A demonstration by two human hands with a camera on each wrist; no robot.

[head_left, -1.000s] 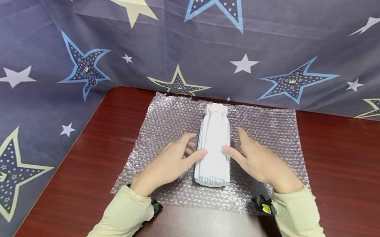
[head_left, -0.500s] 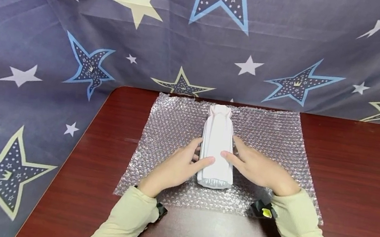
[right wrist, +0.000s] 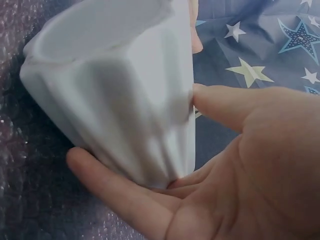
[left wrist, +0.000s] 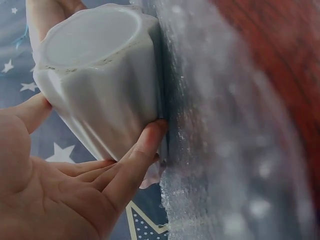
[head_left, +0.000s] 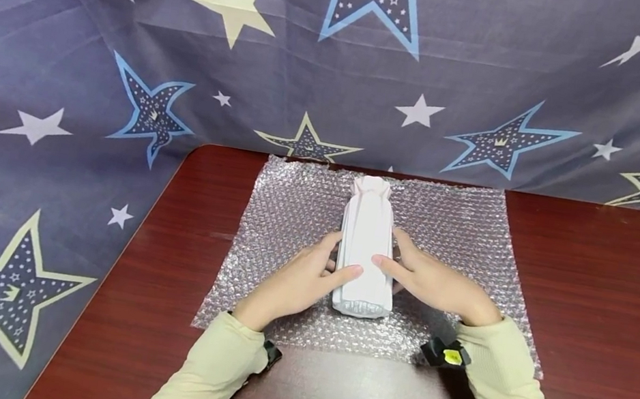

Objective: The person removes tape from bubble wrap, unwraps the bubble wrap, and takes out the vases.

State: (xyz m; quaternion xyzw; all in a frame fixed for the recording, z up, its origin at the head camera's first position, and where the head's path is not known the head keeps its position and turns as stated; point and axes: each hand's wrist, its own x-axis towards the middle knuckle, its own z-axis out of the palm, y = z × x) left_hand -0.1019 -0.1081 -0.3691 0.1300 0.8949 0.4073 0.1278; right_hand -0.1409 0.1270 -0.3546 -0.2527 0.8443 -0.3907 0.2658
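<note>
White vase (head_left: 368,248) with fluted sides lies just right of centre in the head view, its pinkish neck (head_left: 371,186) pointing toward the top of the frame and its base (left wrist: 92,37) toward the bottom, on a sheet of bubble wrap (head_left: 285,222) spread over the dark red table (head_left: 609,298). I hold it from both sides: my left hand (head_left: 297,277) grips the left flank, thumb over the upper face and fingers along the side, and my right hand (head_left: 435,280) grips the right flank in the same manner, its thumb a little higher in the frame. I cannot tell whether the wrap bears all its weight or my fingers take some. From the smooth gloss I judge it to be glazed ceramic: stiff, fairly heavy for its bulk, brittle if knocked, and apt to slide under dry fingertips. The shallow flutes should give my fingers some purchase. I would trust the broad body below the middle, cupped by both palms, over the narrow neck, whose crimped edge looks the likeliest part to chip. Dark specks mark the base's rim in the left wrist view.
</note>
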